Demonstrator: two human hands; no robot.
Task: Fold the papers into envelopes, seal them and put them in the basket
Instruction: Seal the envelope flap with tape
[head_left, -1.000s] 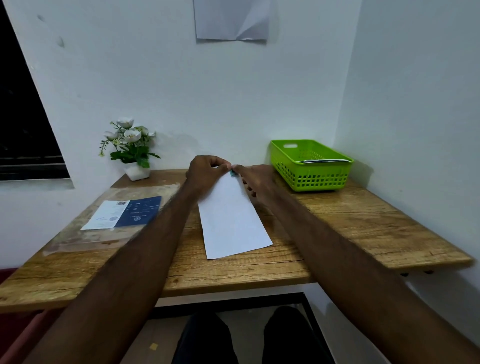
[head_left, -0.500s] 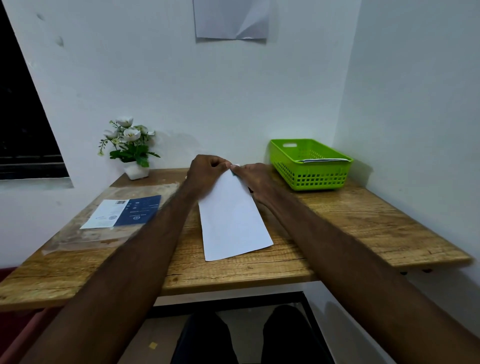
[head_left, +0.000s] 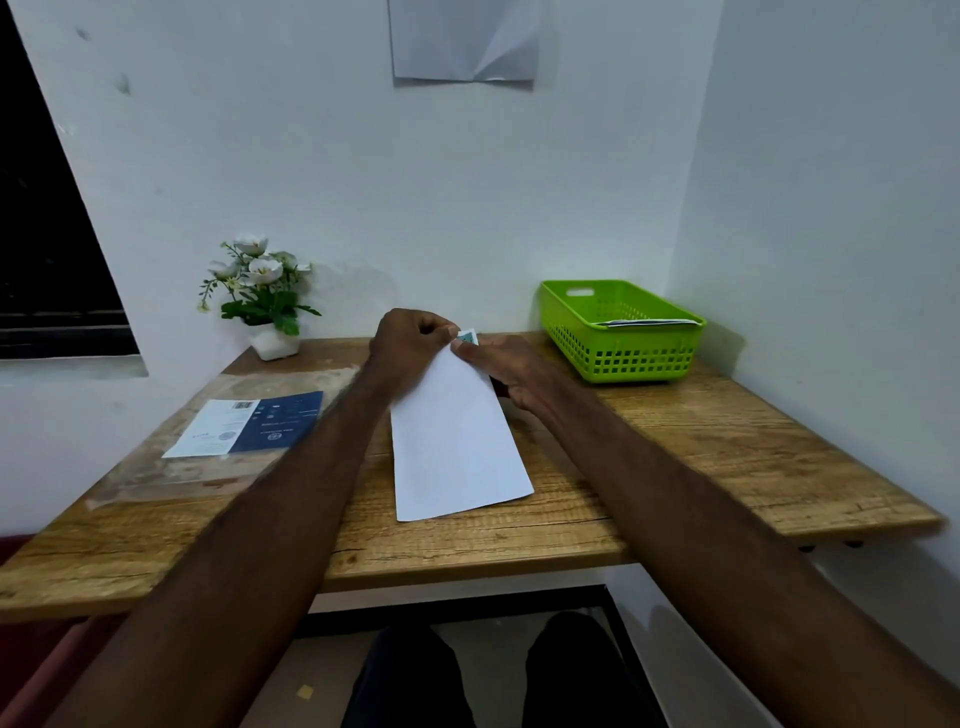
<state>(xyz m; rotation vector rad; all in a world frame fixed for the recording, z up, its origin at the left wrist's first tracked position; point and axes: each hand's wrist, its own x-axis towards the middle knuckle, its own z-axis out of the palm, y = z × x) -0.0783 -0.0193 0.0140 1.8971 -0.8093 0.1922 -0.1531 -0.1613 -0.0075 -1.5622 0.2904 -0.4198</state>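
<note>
A folded white paper envelope (head_left: 453, 441) lies lengthwise on the wooden table (head_left: 701, 447), its near end toward me. My left hand (head_left: 410, 343) and my right hand (head_left: 498, 366) meet at its far end, fingers pinched together there. A small teal and white sticker (head_left: 467, 336) shows between the fingertips of both hands. The green plastic basket (head_left: 623, 358) stands at the back right and holds a white envelope (head_left: 649, 322) resting across its near rim.
A potted plant with white flowers (head_left: 260, 296) stands at the back left. A clear plastic sleeve with a blue and white card (head_left: 249, 423) lies on the left of the table. A sheet of paper (head_left: 465, 39) hangs on the wall above.
Both hands stay at the envelope's far end. The small teal sticker, hidden half a second ago, shows again between the fingertips.
</note>
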